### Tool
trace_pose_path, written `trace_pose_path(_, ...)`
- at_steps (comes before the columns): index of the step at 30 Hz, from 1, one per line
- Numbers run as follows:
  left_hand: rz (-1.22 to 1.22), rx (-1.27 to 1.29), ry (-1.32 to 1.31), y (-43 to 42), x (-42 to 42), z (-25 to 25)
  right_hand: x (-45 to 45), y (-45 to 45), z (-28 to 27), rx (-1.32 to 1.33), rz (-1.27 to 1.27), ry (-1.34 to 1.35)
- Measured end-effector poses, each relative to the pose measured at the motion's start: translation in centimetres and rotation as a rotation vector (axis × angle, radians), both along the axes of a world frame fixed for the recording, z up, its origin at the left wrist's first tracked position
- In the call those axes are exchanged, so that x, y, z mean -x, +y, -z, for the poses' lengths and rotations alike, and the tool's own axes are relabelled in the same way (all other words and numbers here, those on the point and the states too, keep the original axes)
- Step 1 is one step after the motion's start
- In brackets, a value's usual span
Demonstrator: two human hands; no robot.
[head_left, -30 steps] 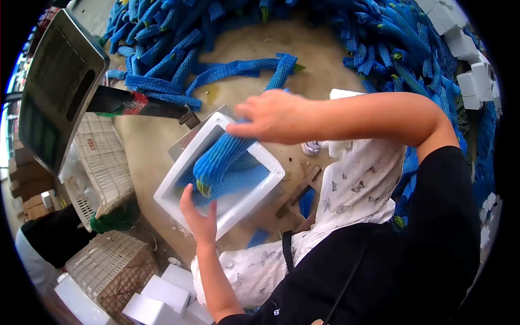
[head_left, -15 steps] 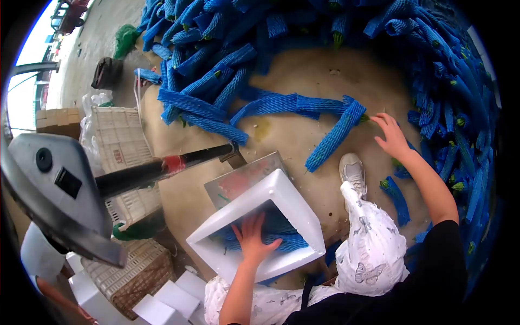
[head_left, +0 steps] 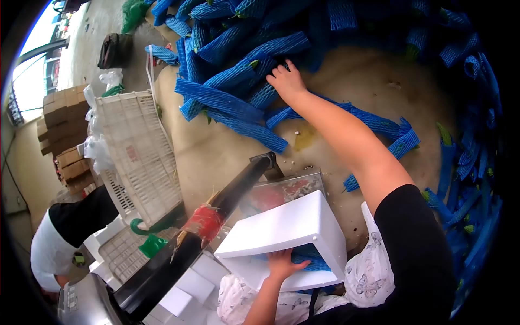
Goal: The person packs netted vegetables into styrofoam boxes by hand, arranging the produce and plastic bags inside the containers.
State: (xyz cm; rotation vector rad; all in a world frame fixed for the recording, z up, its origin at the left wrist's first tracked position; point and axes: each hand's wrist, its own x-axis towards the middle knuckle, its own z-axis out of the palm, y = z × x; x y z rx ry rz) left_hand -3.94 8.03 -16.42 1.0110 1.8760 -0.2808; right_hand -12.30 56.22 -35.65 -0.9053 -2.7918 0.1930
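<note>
My left hand (head_left: pixel 284 264) reaches into a white foam box (head_left: pixel 279 222) tilted on its side above my lap. Its thumb is spread and the other fingers are partly hidden by the box wall. Beneath it lie vegetables in blue foam-net sleeves (head_left: pixel 318 260). Stretched far forward, my right hand (head_left: pixel 286 81) has its fingers apart at the edge of a heap of blue-sleeved vegetables (head_left: pixel 227 76), over one sleeve. Green tips show at some sleeve ends. A separate blue-sleeved vegetable (head_left: pixel 387 154) lies on the floor near my right forearm.
A black pole with red tape (head_left: pixel 205 221) crosses at left, with a metal plate (head_left: pixel 281 192) behind the foam box. White plastic crates (head_left: pixel 138 135) and cardboard boxes (head_left: pixel 65 114) stand left. Another person (head_left: pixel 57 244) bends there. More blue-sleeved vegetables (head_left: pixel 471 200) lie right.
My right hand has moved left and forward, from beside the single sleeved vegetable to the heap. The foam box has tipped, its opening now lower. The view has shifted, and the other person shows more.
</note>
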Motion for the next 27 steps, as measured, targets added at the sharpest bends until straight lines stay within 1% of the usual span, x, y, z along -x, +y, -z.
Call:
trace_pose_path(1, 0.005, 0.007, 0.004, 0.1, -0.2, 0.1, -0.4, 0.7, 0.2, -0.015, -0.042, -0.028)
trace_pose_path(2, -0.003, 0.017, -0.003, 0.2, -0.4, 0.0, -1.5, 1.2, -0.9, -0.002, -0.155, -0.035)
trace_pose_path(3, -0.029, 0.073, -0.017, 0.5, -0.4, -0.5, -3.0, 1.2, -2.0, 0.077, -0.277, -0.185)
trace_pose_path(4, -0.052, 0.117, -0.029, 0.9, -0.3, -0.6, -4.6, 0.5, -3.8, 0.176, -0.323, -0.362)
trace_pose_path(5, -0.053, 0.106, -0.031, 1.4, -0.1, -0.4, -6.2, 0.3, -8.1, 0.288, -0.394, -0.652)
trace_pose_path(6, -0.073, 0.111, -0.057, 1.5, -0.1, -0.6, -8.1, 0.5, -10.7, 0.469, -0.406, -0.756)
trace_pose_path(7, -0.100, 0.120, -0.082, 1.7, -0.2, -0.7, -9.3, 0.7, -12.4, 0.551, -0.438, -0.887)
trace_pose_path(9, -0.102, 0.156, -0.094, 2.4, -0.2, -0.8, -9.5, 0.7, -13.8, 0.523, -0.456, -0.635)
trace_pose_path(11, -0.162, 0.182, -0.175, 2.9, 0.2, -1.3, -3.3, 0.7, -13.0, 0.462, -0.479, 0.049)
trace_pose_path(12, -0.157, 0.182, -0.158, 2.9, 0.5, -1.2, 1.2, 1.1, -10.8, 0.148, -0.384, 0.262)
trace_pose_path(13, -0.109, 0.084, -0.107, 2.7, 0.4, -1.1, 5.3, 1.4, -7.8, -0.164, -0.278, 0.471)
trace_pose_path(14, -0.062, -0.004, -0.059, 2.4, 0.0, -1.3, 7.4, 1.3, -4.6, -0.076, -0.133, 0.284)
trace_pose_path(15, -0.061, 0.059, -0.063, 2.2, -0.1, -1.3, 8.7, 0.9, -2.5, 0.024, 0.007, 0.089)
trace_pose_path(17, -0.033, 0.102, -0.031, 2.7, -0.2, -1.5, 7.1, 1.5, -0.8, 0.016, -0.120, 0.171)
trace_pose_path(18, -0.063, 0.057, -0.042, 4.0, 0.0, -2.1, 5.8, 1.5, 0.0, -0.053, -0.198, 0.354)
trace_pose_path(19, -0.071, 0.043, -0.041, 3.8, 0.3, -1.4, 3.8, 0.8, -1.3, -0.058, -0.249, 0.273)
trace_pose_path(20, -0.069, 0.029, -0.065, 2.9, 0.5, -0.7, 1.3, 0.4, -1.5, -0.007, -0.248, 0.182)
trace_pose_path(21, -0.080, 0.027, -0.087, 2.0, -0.2, -0.8, -3.1, 0.0, -1.9, 0.112, -0.133, 0.269)
trace_pose_path(22, -0.067, 0.011, -0.068, 3.1, 0.0, -1.5, -5.2, -0.2, -2.7, 0.254, -0.078, 0.291)
trace_pose_path(23, -0.063, 0.007, -0.066, 3.3, 0.4, -1.2, -7.5, -0.1, -4.5, 0.381, 0.002, 0.251)
trace_pose_path(24, -0.077, -0.021, -0.062, 3.2, 0.3, -1.1, -10.4, 0.3, -5.3, 0.510, 0.093, 0.283)
trace_pose_path(25, -0.096, -0.038, -0.067, 2.9, -0.1, -1.5, -13.6, 0.9, -6.7, 0.535, 0.191, 0.280)
trace_pose_path(26, -0.075, -0.024, -0.030, 2.9, -0.3, -1.6, -17.2, 1.7, -7.3, 0.482, 0.254, 0.252)
trace_pose_path(27, -0.075, -0.026, -0.037, 2.7, -0.3, -1.4, -20.5, 2.4, -8.6, 0.416, 0.358, 0.141)
